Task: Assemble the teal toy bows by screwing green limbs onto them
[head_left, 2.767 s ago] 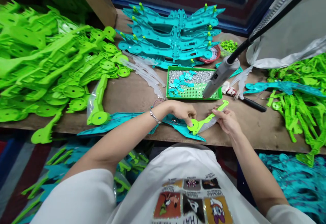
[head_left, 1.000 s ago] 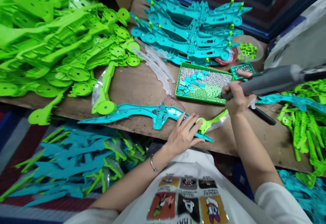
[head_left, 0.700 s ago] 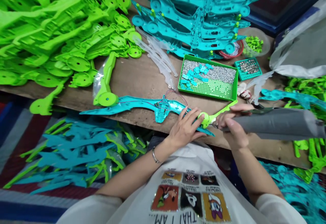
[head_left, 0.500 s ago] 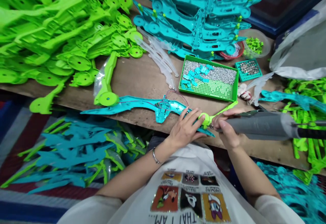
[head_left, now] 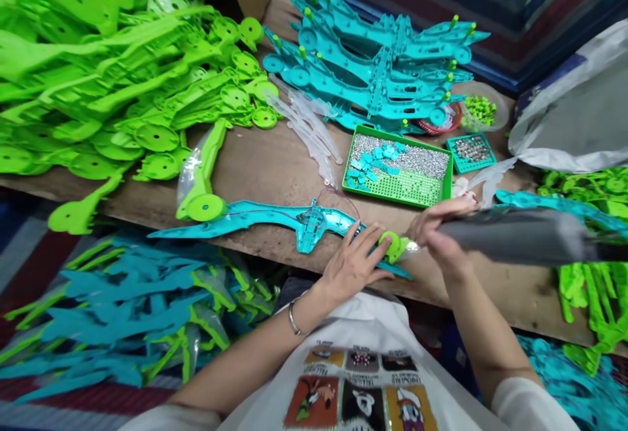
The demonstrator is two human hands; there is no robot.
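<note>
My left hand lies with fingers stretched over the right end of a long turquoise plastic bow-shaped shell, pressing on it. Beside those fingertips, a bright green round-ended piece sits at that same end. Thin wires run along the shell and loop around its middle block. Closed around the front end of a grey powered screwdriver is my right hand; the tool lies nearly level and its rear is blurred. Its tip is hard to make out. Another green arm piece rests at the shell's left part.
A green tray holds screws and small turquoise pieces. Near it stand a small turquoise tray of metal parts and a red basket. Stacked turquoise shells lie behind, heaped green parts at left, finished-looking bows below.
My right hand has drawn the screwdriver slightly right, away from the green round-ended piece. My left hand stays on the shell. The whole view has shifted a little.
</note>
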